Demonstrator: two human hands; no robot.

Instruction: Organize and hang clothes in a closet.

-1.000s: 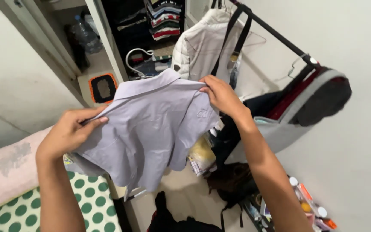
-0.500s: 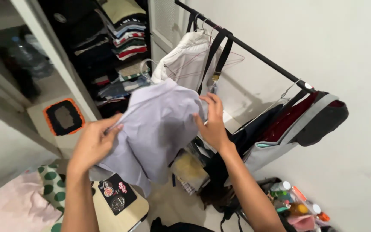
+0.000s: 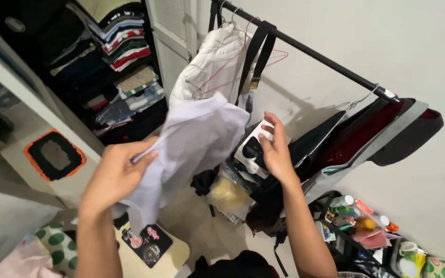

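White walls close the far and right sides of a small room, with a black clothes rail [image 3: 310, 54] running across the upper middle and an open wardrobe [image 3: 114, 56] of folded clothes at far left. From the rail hang a white padded jacket [image 3: 209, 67], a thin pink wire hanger [image 3: 271, 54] with nothing on it, and, further right, a grey and dark red bag [image 3: 382, 134].

Near the centre, the left hand [image 3: 117, 175] has its fingers and thumb pinched shut on the edge of a pale lilac shirt [image 3: 191, 144], which hangs bunched and crumpled from that grip, lifted up in front of the white jacket and just below the rail. Held by one edge this way, most of the cloth droops down towards the floor.

Beside the shirt, the right hand [image 3: 274, 149] is open, fingers spread and raised, holding nothing; it does not seem to touch the cloth. Bottles and small items [image 3: 359, 221] crowd the floor at near right.
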